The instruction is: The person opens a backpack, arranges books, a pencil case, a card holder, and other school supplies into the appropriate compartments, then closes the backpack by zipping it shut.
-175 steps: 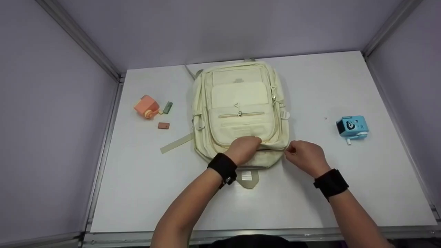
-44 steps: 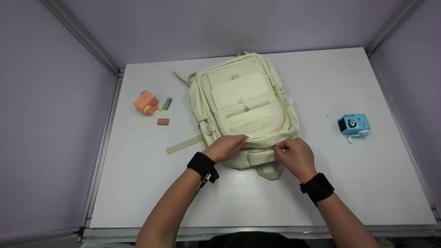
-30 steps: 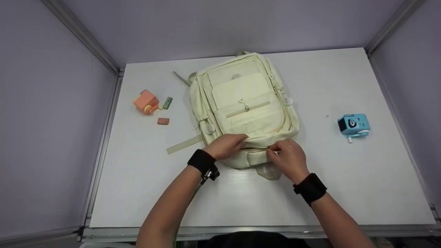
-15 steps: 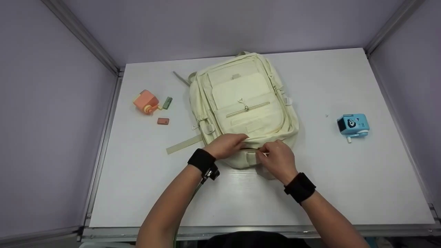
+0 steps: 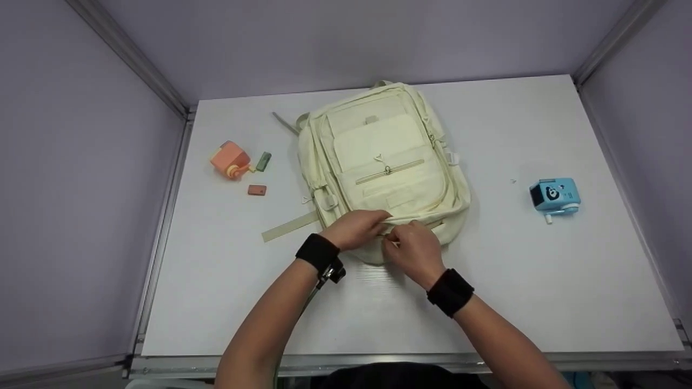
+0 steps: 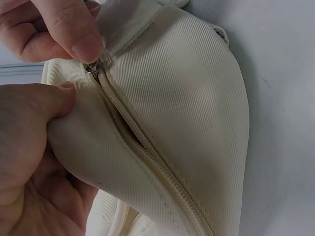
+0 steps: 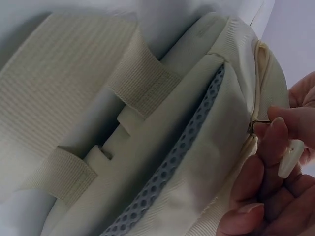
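A cream backpack (image 5: 381,146) lies front up on the white table, slightly turned, its zipped edge towards me. My left hand (image 5: 354,229) grips the fabric at that edge; in the left wrist view its thumb (image 6: 61,98) lies on top, fingers below. Right beside it, my right hand (image 5: 415,251) pinches the zipper pull. The metal slider (image 6: 92,68) shows under its fingertips, with a narrow dark gap between the zipper tapes (image 6: 130,132) behind. In the right wrist view a cream pull tab (image 7: 291,158) hangs among the fingers.
On the left are an orange crank-handled gadget (image 5: 230,160), a green block (image 5: 263,161) and a reddish-brown block (image 5: 257,190). A blue crank-handled gadget with a panda picture (image 5: 556,196) stands right. One strap (image 5: 290,226) sticks out leftwards. Walls enclose three table sides.
The backpack has turned and my left hand has shifted left since the earliest frame. My right hand has drawn the zipper pull leftwards from the bag's right corner to beside the left hand.
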### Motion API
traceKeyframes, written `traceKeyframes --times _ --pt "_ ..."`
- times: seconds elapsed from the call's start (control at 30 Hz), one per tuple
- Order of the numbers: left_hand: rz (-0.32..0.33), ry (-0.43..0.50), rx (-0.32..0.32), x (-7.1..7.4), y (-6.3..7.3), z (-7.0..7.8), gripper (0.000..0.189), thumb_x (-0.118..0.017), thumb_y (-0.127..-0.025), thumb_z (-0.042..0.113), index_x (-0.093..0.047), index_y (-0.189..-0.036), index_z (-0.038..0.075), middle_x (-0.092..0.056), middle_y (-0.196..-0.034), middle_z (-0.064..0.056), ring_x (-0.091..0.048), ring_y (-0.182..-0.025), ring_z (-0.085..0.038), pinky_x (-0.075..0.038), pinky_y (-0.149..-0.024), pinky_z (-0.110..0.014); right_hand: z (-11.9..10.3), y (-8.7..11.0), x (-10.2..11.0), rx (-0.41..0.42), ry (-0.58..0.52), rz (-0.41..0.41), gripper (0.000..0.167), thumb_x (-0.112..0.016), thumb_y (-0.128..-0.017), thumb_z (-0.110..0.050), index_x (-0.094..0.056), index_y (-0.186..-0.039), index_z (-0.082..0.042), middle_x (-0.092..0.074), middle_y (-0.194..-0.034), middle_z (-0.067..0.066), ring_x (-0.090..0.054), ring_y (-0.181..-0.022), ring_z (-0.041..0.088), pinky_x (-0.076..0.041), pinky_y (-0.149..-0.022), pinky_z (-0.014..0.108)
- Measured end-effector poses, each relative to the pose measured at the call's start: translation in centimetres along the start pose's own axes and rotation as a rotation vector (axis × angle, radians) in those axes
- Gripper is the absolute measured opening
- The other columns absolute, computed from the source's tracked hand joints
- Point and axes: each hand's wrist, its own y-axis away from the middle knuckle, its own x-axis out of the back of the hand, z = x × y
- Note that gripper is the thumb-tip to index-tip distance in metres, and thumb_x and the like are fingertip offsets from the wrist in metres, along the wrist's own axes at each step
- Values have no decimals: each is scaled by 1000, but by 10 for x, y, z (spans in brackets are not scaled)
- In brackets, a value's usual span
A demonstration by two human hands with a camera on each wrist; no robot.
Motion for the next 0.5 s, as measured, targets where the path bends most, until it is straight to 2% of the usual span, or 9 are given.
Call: traceKeyframes --times 0.3,0.5 --pt "33 23 4 -5 2 4 30 -51 -109 22 -62 -136 15 -69 -126 -1 -64 -113 -15 -49 -97 -33 9 6 0 -32 -15 -16 19 -77 -86 -14 -71 -68 -19 -66 -69 -7 -54 -65 16 -44 -61 37" --pt "75 39 38 -9 13 11 38 -56 -107 26 -59 -144 16 -61 -142 -2 -56 -130 -16 -44 -106 -33 13 10 3 -47 -16 -50 18 -76 -90 -17 -71 -73 -21 -67 -74 -9 -57 -70 16 -45 -63 36"
